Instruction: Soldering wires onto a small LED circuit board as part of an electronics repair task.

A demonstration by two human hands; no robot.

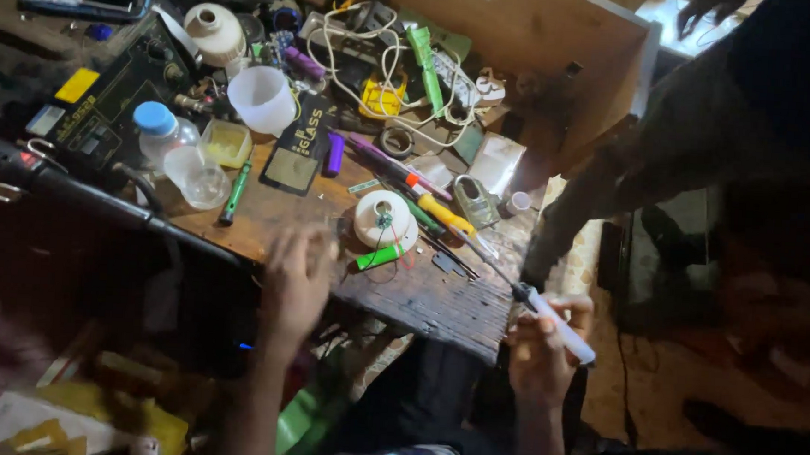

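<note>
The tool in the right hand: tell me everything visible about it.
The tool is a slim screwdriver-like piece: a white, plastic-looking handle, a dark collar, and a thin metal shaft tapering up-left to a fine tip. It lies slanted, the handle gripped in the right hand off the front corner of the wooden workbench, the shaft reaching over the bench edge. Whether the tip touches anything cannot be told. The left hand is apart from it, blurred.

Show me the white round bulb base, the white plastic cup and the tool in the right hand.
White round bulb base (384, 219), head view, rim.
White plastic cup (264, 101), head view, side wall.
White-handled screwdriver (561, 326), head view, handle.
</note>
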